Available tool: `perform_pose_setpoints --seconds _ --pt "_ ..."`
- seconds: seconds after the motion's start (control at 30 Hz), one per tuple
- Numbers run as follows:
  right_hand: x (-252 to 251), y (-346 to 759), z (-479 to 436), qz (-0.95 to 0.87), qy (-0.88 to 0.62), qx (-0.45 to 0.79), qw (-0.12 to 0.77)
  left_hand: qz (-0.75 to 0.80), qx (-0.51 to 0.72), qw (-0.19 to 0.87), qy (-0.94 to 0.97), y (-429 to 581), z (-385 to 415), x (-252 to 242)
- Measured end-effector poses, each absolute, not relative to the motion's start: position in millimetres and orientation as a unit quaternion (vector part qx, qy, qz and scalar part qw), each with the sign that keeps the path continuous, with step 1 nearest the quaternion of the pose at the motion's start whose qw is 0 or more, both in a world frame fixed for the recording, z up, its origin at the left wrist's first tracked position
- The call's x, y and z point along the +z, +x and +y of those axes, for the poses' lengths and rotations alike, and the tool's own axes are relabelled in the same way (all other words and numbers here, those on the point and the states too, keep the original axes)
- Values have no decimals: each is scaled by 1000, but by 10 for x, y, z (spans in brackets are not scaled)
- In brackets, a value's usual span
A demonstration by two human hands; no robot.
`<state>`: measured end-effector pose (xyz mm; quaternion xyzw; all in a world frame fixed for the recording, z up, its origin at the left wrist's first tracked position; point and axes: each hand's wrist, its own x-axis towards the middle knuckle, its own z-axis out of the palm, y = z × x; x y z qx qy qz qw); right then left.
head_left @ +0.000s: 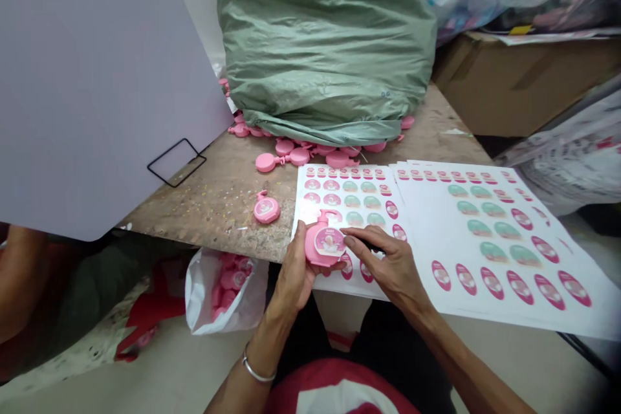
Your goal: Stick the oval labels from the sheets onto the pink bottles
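Note:
My left hand [295,270] is closed around a pink bottle-shaped plastic piece [324,242] with a round sticker on its face, held over the near edge of a sticker sheet [347,197]. My right hand [388,262] has its fingers stretched out, fingertips pressing on the sticker on that piece. A second sticker sheet [490,239], with pink and green stickers, lies to the right. One labelled pink piece [266,209] lies alone on the table [218,194].
A big green plastic sack [325,45] stands at the back with several pink pieces [301,154] spilling from under it. A white bag [220,291] of pink pieces hangs below the table edge. A grey board [92,77] leans at left; cardboard boxes [524,77] sit at right.

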<state>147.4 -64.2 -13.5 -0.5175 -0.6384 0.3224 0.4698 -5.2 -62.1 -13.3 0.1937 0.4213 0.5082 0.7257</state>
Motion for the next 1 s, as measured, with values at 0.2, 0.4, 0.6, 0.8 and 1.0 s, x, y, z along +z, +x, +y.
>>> perform_pose_setpoints --seconds 0.2,0.4,0.6,0.8,1.0 --pt "-111 1456 -679 -648 -521 303 466 397 507 738 202 -12 -638 -121" --pt "-118 1438 -663 -651 -534 283 460 419 514 720 203 6 -633 -112" --pt "-117 1424 -656 -658 -537 265 456 432 517 712 198 4 -642 -114" --pt "-97 1410 -664 -657 -544 257 455 434 515 712 201 11 -640 -100" --pt "-102 1401 -665 -667 -544 234 452 416 510 714 240 6 -665 -63"
